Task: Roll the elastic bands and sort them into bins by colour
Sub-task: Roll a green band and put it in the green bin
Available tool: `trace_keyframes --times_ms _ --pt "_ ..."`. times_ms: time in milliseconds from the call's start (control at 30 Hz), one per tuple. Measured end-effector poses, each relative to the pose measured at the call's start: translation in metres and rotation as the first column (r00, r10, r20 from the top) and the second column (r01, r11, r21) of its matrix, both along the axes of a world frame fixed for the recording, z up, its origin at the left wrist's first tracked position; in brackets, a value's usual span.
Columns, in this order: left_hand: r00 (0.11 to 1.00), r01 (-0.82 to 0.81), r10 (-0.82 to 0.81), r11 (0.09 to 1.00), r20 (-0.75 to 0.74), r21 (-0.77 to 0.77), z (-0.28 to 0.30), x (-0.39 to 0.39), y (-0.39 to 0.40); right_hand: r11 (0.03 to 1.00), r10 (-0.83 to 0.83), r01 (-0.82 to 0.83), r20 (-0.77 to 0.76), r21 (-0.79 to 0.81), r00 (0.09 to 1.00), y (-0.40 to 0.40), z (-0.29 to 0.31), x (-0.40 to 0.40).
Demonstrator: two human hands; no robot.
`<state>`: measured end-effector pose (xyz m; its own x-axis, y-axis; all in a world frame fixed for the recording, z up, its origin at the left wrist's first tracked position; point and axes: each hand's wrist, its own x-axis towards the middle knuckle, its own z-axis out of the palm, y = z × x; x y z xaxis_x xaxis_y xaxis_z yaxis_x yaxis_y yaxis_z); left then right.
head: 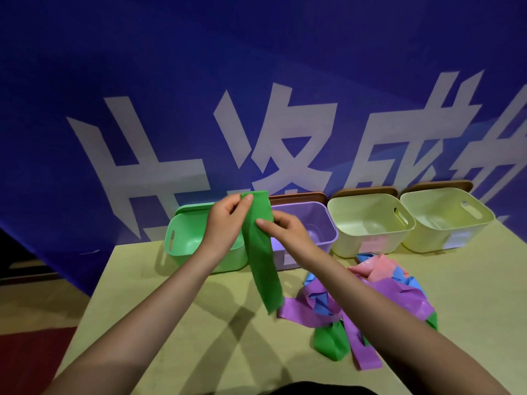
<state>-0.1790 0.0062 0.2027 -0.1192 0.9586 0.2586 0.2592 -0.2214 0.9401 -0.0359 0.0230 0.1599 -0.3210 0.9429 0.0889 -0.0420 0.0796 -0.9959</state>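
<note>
A long green elastic band point(262, 252) hangs flat in the air above the table, in front of the bins. My left hand point(228, 218) pinches its top end. My right hand point(285, 228) pinches the band a little lower, thumb on its front face. The band's free end dangles down to the table beside a heap of loose bands point(379, 297) in purple, blue, pink and green. A green bin point(176, 238) stands behind my left hand, with a purple bin point(322, 220) to its right behind my right hand.
Two pale yellow bins point(370, 223) point(447, 220) stand in the row to the right, against a blue banner with white characters. The tan table point(171, 323) ends at a slanted left edge, with dark floor and a red patch beyond it.
</note>
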Motion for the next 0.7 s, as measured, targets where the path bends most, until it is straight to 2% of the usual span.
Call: trace_keyframes --times_ms 100,300,433,533,600,700 --pt "0.999 -0.034 0.033 0.999 0.012 0.015 0.0 -0.005 -0.001 0.998 0.01 -0.01 -0.006 -0.064 1.0 -0.007 -0.007 -0.004" --pt "0.983 -0.124 0.123 0.992 0.133 -0.006 0.0 -0.011 0.001 0.991 0.017 -0.017 -0.003 -0.129 1.0 -0.017 -0.021 -0.007" --pt "0.974 -0.14 0.137 0.99 0.182 0.0 0.005 -0.006 -0.001 0.987 0.027 -0.036 -0.061 -0.155 0.998 -0.019 -0.023 -0.007" --pt "0.978 -0.121 0.115 0.992 0.175 0.024 0.009 0.0 -0.004 0.989 0.04 -0.047 -0.053 -0.139 0.998 -0.018 -0.024 -0.012" --pt "0.977 -0.086 0.079 0.996 0.2 0.027 0.012 0.004 -0.005 0.997 0.019 -0.018 0.013 -0.077 1.0 -0.016 -0.024 -0.015" --pt "0.935 -0.015 0.019 1.0 0.354 -0.014 0.02 0.011 -0.007 0.998 -0.055 0.056 0.073 -0.013 0.996 -0.011 -0.018 -0.021"
